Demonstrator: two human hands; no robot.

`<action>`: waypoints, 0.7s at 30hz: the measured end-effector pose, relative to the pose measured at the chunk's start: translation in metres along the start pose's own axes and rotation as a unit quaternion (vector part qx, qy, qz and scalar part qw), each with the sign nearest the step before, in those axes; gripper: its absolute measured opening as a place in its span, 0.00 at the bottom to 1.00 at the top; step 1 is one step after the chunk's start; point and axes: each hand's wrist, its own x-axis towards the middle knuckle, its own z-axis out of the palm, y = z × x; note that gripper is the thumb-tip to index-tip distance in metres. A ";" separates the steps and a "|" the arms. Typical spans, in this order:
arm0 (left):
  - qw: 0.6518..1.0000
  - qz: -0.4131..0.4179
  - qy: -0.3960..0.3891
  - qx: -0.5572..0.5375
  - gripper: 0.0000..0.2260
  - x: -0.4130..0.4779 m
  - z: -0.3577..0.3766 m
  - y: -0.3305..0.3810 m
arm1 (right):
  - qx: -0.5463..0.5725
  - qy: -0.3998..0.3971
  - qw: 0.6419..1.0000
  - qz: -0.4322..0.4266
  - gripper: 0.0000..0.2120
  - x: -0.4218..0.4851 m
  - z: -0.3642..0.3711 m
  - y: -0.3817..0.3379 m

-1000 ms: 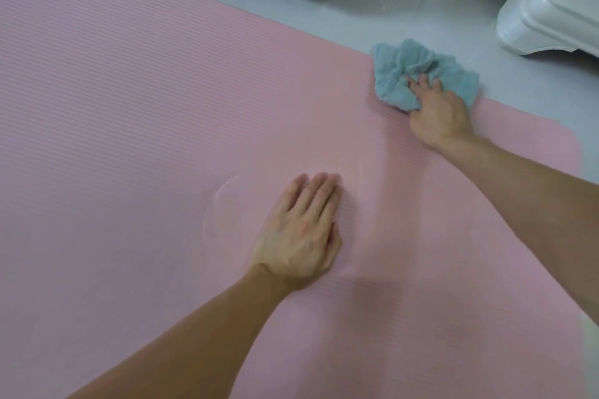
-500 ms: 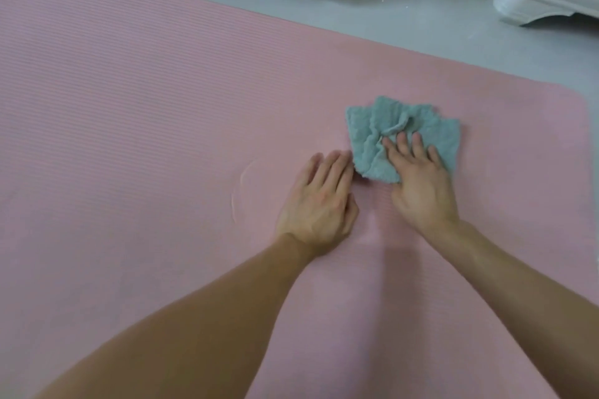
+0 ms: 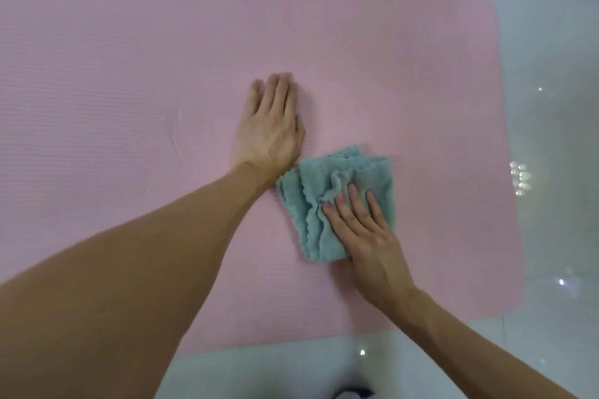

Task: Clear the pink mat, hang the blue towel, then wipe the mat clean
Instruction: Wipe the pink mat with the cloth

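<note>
The pink mat [image 3: 129, 58] covers most of the floor in view, with nothing lying on it except a cloth. A crumpled teal-blue cloth [image 3: 311, 204] sits on the mat near its right end. My right hand [image 3: 366, 236] presses flat on the cloth's near right part, fingers spread over its folds. My left hand [image 3: 270, 126] rests palm down on the bare mat, just left of and beyond the cloth, fingers together and holding nothing. A faint curved crease marks the mat left of that hand.
Glossy pale floor [image 3: 551, 107] borders the mat on the right and along the near edge, with light glints on it. A small dark and white object [image 3: 353, 394] peeks in at the bottom edge.
My right hand has dragged the cloth from the mat's far right corner toward me across the mat. My left hand stayed planted on the mat. The view tilted down, so the furniture left the frame.
</note>
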 end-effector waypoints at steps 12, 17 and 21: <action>0.997 0.053 0.003 -0.060 0.23 -0.119 0.007 0.030 | 0.045 0.010 0.998 0.038 0.29 0.002 -0.002 -0.008; 0.996 0.050 -0.025 -0.065 0.26 -0.120 0.005 0.029 | 0.075 0.011 0.997 0.005 0.26 -0.032 0.003 -0.014; 0.996 0.032 -0.034 -0.076 0.24 -0.117 0.003 0.032 | 0.070 -0.066 0.986 -0.133 0.24 -0.092 0.000 -0.002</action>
